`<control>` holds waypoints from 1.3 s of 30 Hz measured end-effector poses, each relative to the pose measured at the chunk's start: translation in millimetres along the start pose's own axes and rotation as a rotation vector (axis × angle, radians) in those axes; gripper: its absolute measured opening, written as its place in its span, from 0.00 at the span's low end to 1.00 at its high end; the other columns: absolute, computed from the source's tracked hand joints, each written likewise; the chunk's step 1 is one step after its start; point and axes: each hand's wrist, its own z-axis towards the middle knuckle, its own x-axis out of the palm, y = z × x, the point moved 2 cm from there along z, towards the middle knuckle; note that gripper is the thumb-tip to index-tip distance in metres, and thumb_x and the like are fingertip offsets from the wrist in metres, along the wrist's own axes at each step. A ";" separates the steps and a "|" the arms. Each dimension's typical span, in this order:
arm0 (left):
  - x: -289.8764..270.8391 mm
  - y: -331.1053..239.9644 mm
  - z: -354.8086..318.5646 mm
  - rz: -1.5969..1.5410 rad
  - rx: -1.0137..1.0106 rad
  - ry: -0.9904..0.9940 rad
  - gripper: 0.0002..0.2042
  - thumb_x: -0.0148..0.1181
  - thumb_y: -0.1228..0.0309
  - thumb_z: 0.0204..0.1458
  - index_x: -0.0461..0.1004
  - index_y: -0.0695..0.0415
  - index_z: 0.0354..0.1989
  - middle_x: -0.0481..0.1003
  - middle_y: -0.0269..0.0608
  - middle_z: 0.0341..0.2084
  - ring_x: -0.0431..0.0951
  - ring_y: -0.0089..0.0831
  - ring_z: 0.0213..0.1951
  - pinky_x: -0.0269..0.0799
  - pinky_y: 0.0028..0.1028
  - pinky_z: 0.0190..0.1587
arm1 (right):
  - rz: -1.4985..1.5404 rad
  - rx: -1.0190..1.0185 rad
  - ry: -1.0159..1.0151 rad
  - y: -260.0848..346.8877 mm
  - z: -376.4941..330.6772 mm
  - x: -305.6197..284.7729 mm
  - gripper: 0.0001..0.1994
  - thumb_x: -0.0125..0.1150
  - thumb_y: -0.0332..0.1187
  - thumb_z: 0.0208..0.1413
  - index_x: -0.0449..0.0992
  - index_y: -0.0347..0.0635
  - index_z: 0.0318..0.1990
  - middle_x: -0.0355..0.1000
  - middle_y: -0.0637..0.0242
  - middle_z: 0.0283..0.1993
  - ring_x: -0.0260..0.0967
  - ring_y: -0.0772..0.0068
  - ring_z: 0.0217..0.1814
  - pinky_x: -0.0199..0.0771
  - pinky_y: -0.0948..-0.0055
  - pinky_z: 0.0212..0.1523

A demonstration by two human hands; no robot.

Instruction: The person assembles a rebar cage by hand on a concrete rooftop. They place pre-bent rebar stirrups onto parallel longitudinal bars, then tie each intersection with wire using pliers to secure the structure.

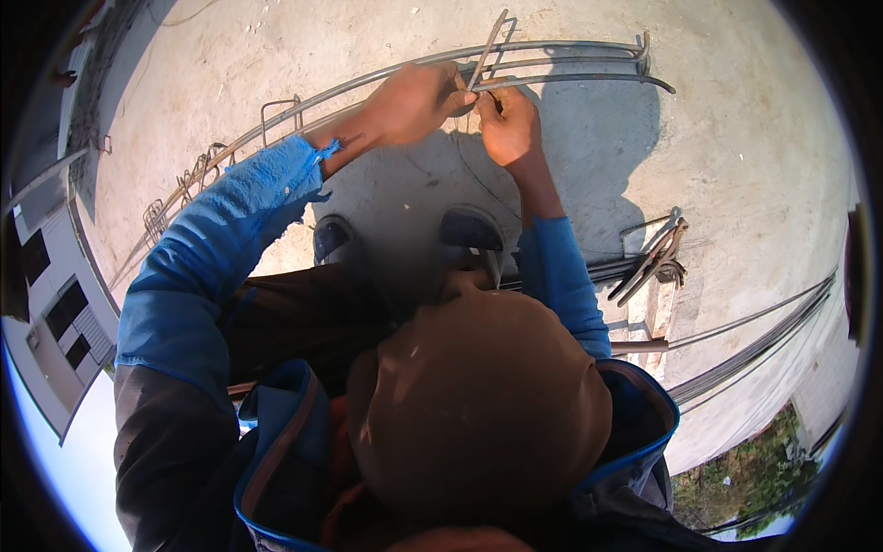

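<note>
Long steel reinforcing bars [589, 62] run side by side across the far part of the view, with hooked right ends. A thin steel stirrup [490, 46] crosses them at a slant. My left hand [414, 103] is closed at this crossing, thumb and fingers gripping the stirrup's near end against the bars. My right hand [510, 127] sits just right of it, its fingers pinched together below the nearest bar. What lies in that pinch is hidden. More bent stirrups [280, 118] hang on the bars toward the left.
My dark shoes [471, 228] stand on the concrete floor [736, 156], nearer than the bars. At right, a bundle of short bent rods [655, 258] rests by a light block. Long thin rods [763, 340] extend toward the right edge. A pale building [55, 322] stands far left.
</note>
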 end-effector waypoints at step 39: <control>13.5 16.8 3.1 -0.673 -0.278 0.191 0.16 0.64 0.60 0.68 0.83 0.59 0.54 0.85 0.37 0.39 0.77 0.21 0.30 0.73 0.23 0.34 | -0.465 -0.214 -0.161 58.6 -50.5 3.8 0.05 0.60 0.26 0.60 0.76 0.39 0.42 0.73 0.55 0.42 0.77 0.50 0.39 0.80 0.53 0.36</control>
